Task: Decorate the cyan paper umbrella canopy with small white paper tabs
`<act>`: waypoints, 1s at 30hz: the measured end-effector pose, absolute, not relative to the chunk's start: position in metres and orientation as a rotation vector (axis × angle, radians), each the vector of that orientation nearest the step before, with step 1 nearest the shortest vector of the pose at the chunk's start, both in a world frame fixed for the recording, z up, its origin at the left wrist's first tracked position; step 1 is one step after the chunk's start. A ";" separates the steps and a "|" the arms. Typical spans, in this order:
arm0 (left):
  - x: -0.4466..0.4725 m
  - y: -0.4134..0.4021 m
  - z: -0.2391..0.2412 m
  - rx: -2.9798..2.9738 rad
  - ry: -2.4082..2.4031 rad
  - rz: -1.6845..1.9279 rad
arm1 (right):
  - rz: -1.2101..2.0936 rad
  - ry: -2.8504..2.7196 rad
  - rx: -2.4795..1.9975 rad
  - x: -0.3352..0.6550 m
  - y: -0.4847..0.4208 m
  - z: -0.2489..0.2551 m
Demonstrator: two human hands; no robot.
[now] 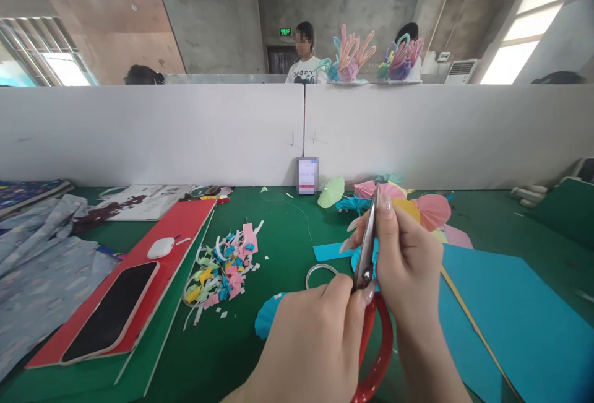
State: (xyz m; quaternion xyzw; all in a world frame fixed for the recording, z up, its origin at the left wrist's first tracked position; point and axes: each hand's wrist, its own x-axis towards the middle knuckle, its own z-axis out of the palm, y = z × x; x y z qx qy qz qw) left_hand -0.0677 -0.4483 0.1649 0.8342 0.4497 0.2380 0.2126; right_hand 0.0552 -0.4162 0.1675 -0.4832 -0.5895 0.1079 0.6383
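Plainly, left fingers (358,317) grip scissors (366,257), but whether right fingers (388,225) at the tip pinch anything is hidden.

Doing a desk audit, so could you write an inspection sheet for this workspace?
Surface: green tabletop, partly covered.
Job's things: red-handled scissors, closed; blue sheet at right; pleated paper pieces toward the back.
Clutter: paper scraps left of centre; dark-screened phone on a red panel; cloth at far left.
Hands: left hand grips the scissors near the pivot; right hand holds them nearer the tip.
Cables: nothing certain seen; a thin curved line on the tabletop could be thread.
Surroundings: white partition, lit-screened phone upright against it; people beyond.
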 end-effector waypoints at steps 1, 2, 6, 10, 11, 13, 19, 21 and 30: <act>-0.068 -0.448 0.165 2.294 1.258 0.643 | 0.214 -1.369 -1.131 0.055 -0.416 0.167; -0.069 -0.447 0.166 2.276 1.268 0.629 | 0.168 -1.393 -1.160 0.055 -0.415 0.166; -0.072 -0.446 0.167 2.228 1.301 0.590 | -0.089 -1.422 -1.236 0.060 -0.410 0.163; -0.079 -0.451 0.173 2.177 1.268 0.592 | -0.122 -1.269 -1.184 0.078 -0.404 0.163; -0.080 -0.453 0.174 2.162 1.265 0.603 | -0.070 -1.228 -1.151 0.083 -0.403 0.165; -0.083 -0.454 0.176 2.142 1.257 0.604 | 0.022 -1.198 -1.112 0.092 -0.406 0.168; -0.082 -0.441 0.170 2.156 1.274 0.538 | 0.272 -1.195 -0.911 0.089 -0.434 0.178; -0.082 -0.434 0.167 2.174 1.286 0.535 | 0.348 -1.133 -0.803 0.083 -0.443 0.179; -0.045 -0.425 0.124 2.303 1.144 0.451 | 0.599 -1.713 -1.037 0.023 -0.406 0.209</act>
